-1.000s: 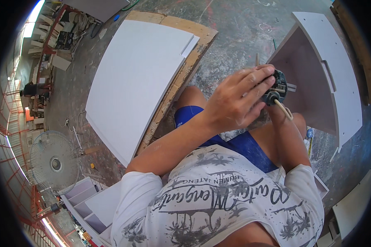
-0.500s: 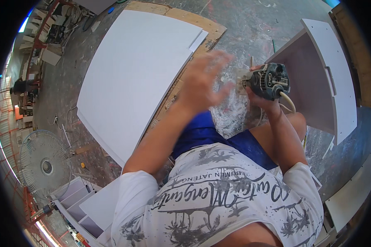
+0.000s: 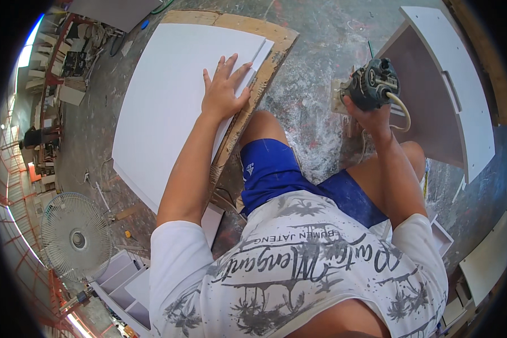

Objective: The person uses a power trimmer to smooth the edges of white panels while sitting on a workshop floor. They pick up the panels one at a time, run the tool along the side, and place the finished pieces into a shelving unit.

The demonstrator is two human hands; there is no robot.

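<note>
My left hand (image 3: pixel 224 94) lies on a large white panel (image 3: pixel 163 107), fingers spread, close to the panel's right edge. Under the panel is a worn wooden board (image 3: pixel 279 42) that sticks out along its far and right sides. A narrow white strip (image 3: pixel 263 53) runs along the panel's edge beyond my fingertips. My right hand (image 3: pixel 370 119) is closed around a dark trim router (image 3: pixel 370 84), which is tilted over with its base plate (image 3: pixel 338 96) facing left. A pale cord (image 3: pixel 404 112) loops from the router's top; the bit cannot be made out.
On the right stands a white cabinet box (image 3: pixel 462 73) with a slot in its front. White dust (image 3: pixel 315 132) covers the floor between my knees. A fan (image 3: pixel 76 239) and a white shelf unit (image 3: pixel 121 279) are at the lower left. Cluttered shelving (image 3: pixel 67 62) lines the far left.
My left hand has moved left from the gap near the router and come down on the white panel. The router, still in my right hand, has shifted slightly up.
</note>
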